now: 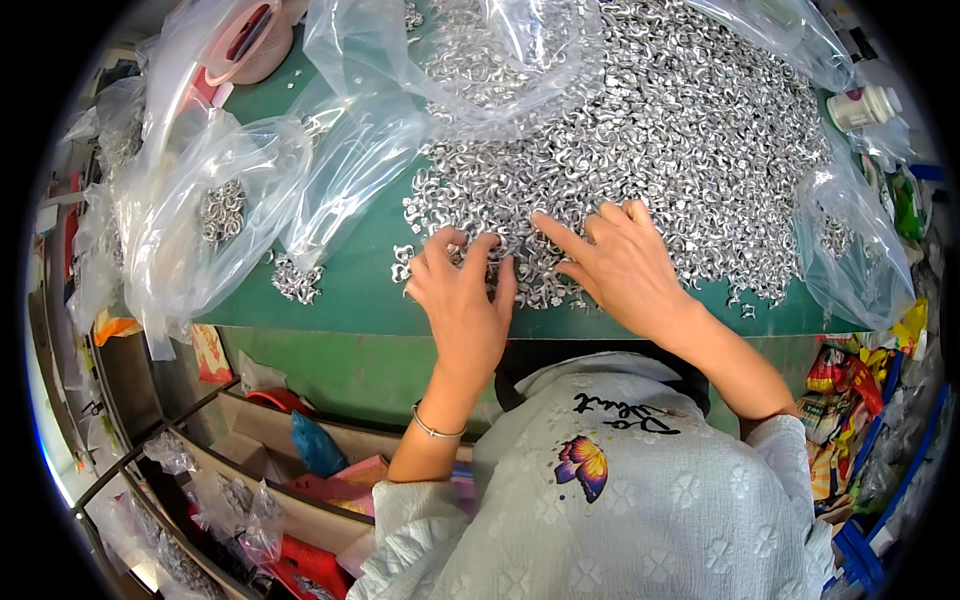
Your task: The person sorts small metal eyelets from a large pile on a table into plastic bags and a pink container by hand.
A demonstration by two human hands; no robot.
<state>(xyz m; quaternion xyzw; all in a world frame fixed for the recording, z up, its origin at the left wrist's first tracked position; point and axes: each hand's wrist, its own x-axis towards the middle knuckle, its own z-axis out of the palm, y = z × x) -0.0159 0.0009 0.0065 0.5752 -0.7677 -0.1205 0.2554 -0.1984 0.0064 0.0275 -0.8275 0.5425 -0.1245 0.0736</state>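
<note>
A wide heap of small, shiny, curved silver-coloured metal pieces (700, 150) covers much of the green tabletop (375, 295). My left hand (460, 300) is at the heap's near left edge, its fingers bent and apart over the pieces, with the thumb away from the index finger. To its right, my right hand (630, 270) rests on the pieces. Its index finger and thumb stretch toward the left while the other fingers curl. I see nothing held in either hand, though some fingertips are hard to make out among the metal.
Clear plastic bags (370, 130) lie at the left and over the far part of the heap; another bag (855, 250) is at the right. A small separate pile (296, 280) lies left of my hands. A pink basket (255, 50) and a white bottle (865, 107) stand farther off. Open drawers (265, 425) are below left.
</note>
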